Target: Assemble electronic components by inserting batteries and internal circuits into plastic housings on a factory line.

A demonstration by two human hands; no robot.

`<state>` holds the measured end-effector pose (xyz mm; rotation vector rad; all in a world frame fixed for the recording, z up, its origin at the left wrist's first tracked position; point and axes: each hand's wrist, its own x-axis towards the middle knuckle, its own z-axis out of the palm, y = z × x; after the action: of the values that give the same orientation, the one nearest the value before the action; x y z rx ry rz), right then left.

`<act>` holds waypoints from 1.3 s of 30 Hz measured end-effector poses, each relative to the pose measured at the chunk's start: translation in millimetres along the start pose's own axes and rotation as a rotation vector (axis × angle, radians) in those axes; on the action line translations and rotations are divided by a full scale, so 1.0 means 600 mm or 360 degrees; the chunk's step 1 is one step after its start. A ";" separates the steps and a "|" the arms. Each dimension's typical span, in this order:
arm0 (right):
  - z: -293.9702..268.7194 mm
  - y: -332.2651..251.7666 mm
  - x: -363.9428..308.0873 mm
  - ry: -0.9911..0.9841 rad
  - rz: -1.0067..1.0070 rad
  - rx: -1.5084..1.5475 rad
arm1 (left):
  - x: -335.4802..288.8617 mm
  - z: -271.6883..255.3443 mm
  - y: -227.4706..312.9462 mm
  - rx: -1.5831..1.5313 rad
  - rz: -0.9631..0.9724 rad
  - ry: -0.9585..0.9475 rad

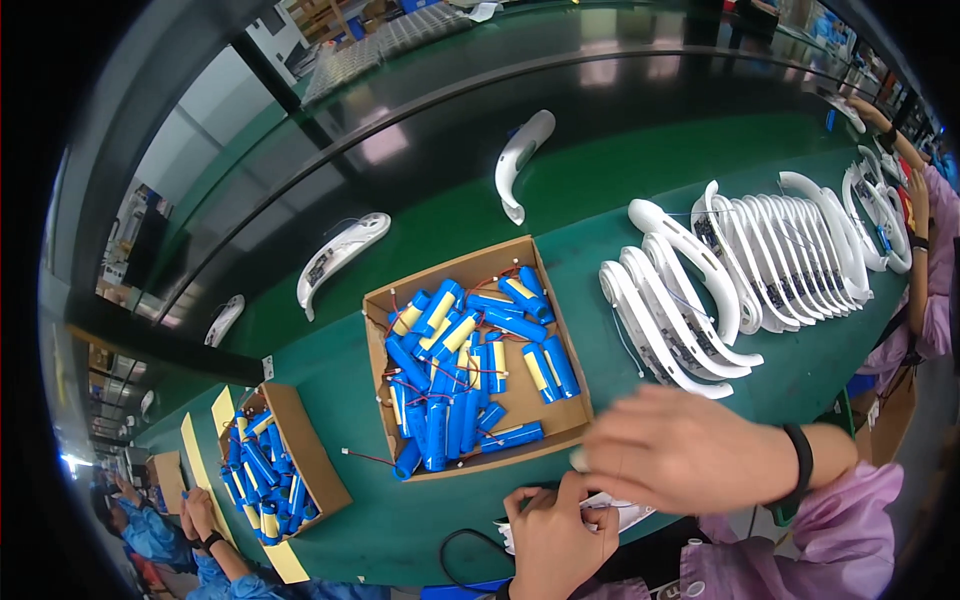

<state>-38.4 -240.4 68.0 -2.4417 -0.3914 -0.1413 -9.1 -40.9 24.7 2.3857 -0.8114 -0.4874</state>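
Observation:
At the near edge of the bench, my left hand (560,540) is closed, its thumb and fingers curled over a white curved plastic housing (625,514). What it pinches is hidden. Just above and to the right, my right hand (685,455) reaches across the same housing, blurred by motion, so its fingers cannot be read. Most of the housing lies under both hands. Beyond them stands an open cardboard box (487,250) of blue cylindrical battery packs (455,425) with red wires.
White curved housings (665,320) stand in a row at right, some showing circuit boards. Single housings (525,160) lie on the green belt (440,190) beyond. Another box (315,465) of battery packs is at left. Co-workers' hands (200,515) show at left and far right (875,115).

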 end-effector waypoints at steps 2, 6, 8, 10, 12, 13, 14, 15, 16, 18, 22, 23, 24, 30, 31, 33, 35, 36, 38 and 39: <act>-0.012 0.014 0.077 -0.0172 0.0105 0.0027 | 0.003 0.008 -0.017 0.0043 0.0095 -0.0014; 0.067 0.066 0.183 0.0017 0.0062 0.0245 | 0.009 0.036 -0.030 -0.0016 0.0322 0.0170; 0.097 0.084 0.216 0.0059 0.0041 0.0297 | 0.007 0.037 -0.033 0.0028 0.0336 0.0185; 0.101 0.084 0.237 -0.0320 0.0106 0.0236 | 0.007 0.031 -0.036 -0.0039 0.0271 0.0108; 0.088 0.069 0.233 -0.0226 0.0166 0.0186 | 0.008 0.020 -0.040 -0.0152 0.0301 0.0135; 0.082 0.063 0.229 -0.0143 0.0244 0.0153 | 0.009 0.011 -0.038 -0.0275 0.0320 0.0140; 0.081 0.057 0.224 0.0148 0.0210 0.0150 | 0.007 0.002 -0.034 -0.0277 0.0327 0.0153; 0.072 0.057 0.219 0.0149 0.0205 0.0138 | 0.000 -0.006 -0.028 -0.0270 0.0308 0.0104; 0.062 0.055 0.212 0.0233 0.0131 0.0273 | -0.004 -0.013 -0.022 -0.0264 0.0290 0.0054; 0.021 0.032 0.195 0.0180 0.0140 0.0534 | -0.014 -0.023 -0.020 -0.0167 0.0302 0.0039; -0.005 0.018 0.147 0.0264 0.0105 0.1748 | -0.034 -0.018 -0.034 -0.0094 0.0294 -0.0122; -0.004 0.015 0.137 0.0400 0.0085 0.1850 | -0.036 -0.012 -0.041 -0.0115 0.0284 -0.0165; -0.007 0.015 0.129 0.0478 0.0086 0.1981 | -0.033 -0.005 -0.049 -0.0082 0.0282 -0.0181; -0.004 -0.014 0.028 0.0046 0.0346 0.1984 | -0.015 -0.041 -0.019 -0.0262 0.0269 0.0039; 0.008 -0.021 0.008 -0.0030 0.0364 0.1937 | -0.017 -0.048 -0.017 -0.0373 0.0237 0.0171; 0.017 -0.033 -0.021 -0.0129 0.0333 0.1504 | -0.023 -0.059 -0.020 -0.0463 0.0146 0.0208; 0.030 -0.042 -0.041 -0.0093 0.0400 0.1565 | -0.031 -0.070 -0.024 -0.1033 0.0050 0.0173; 0.036 -0.046 -0.050 -0.0094 0.0414 0.1587 | -0.035 -0.074 -0.028 -0.1095 0.0154 0.0136; 0.042 -0.047 -0.063 -0.0085 0.0430 0.1484 | -0.039 -0.074 -0.016 -0.1086 0.0078 0.0063; 0.043 -0.047 -0.071 -0.0087 0.0442 0.1498 | -0.042 -0.072 -0.014 -0.1080 0.0017 -0.0001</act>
<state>-87.6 -213.6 55.9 -1.5421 -0.0895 0.1950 -2.6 -2.2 57.0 1.7513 -0.5407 -0.6383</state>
